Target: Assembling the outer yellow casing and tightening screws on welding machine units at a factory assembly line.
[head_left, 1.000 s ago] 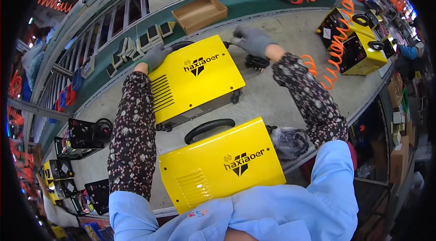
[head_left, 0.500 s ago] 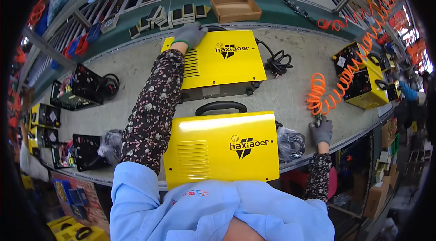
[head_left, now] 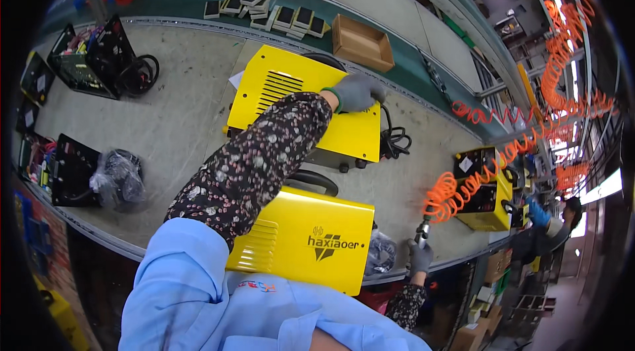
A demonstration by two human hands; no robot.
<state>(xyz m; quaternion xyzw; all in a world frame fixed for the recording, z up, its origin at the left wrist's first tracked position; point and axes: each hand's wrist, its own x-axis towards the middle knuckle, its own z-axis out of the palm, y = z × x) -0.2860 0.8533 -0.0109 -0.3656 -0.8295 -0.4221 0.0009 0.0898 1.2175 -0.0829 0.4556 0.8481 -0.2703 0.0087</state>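
up on the grey workbench (head_left: pixel 178 119), the left hand (head_left: pixel 357 92), in a grey glove, rests on the far top edge of the rear yellow welding machine (head_left: pixel 297 103), fingers curled over that edge and closed against the casing. the arm reaching to it wears a dark flower-print sleeve (head_left: pixel 254 159) that crosses above the machine's louvred side. this rear machine lies tilted across the middle of the bench, with its black cable (head_left: pixel 395 143) coiled just beside its right end.

nearer the person, a second yellow welding machine (head_left: pixel 311 238) stands at the front edge of the bench, its black carry handle (head_left: pixel 314 180) on top, between the two casings. the right hand (head_left: pixel 419 257), also gloved in grey, is low at the bench's front edge, to the right of this near machine, wrapped around the metal tool (head_left: pixel 422 232) at the end of an orange coiled air hose (head_left: pixel 463 186); the fingers are closed on it. a clear plastic bag (head_left: pixel 382 252) lies between that hand and the near machine.

further right, a third yellow machine (head_left: pixel 486 192) sits by the hose, and another person's blue-gloved hand (head_left: pixel 537 213) is just beyond it. a brown cardboard tray (head_left: pixel 362 43) lies on the green ledge behind the bench, next to a row of small dark blocks (head_left: pixel 278 15). at the left, open black machine chassis (head_left: pixel 92 57) and a bagged bundle (head_left: pixel 119 179) lie on the bench.
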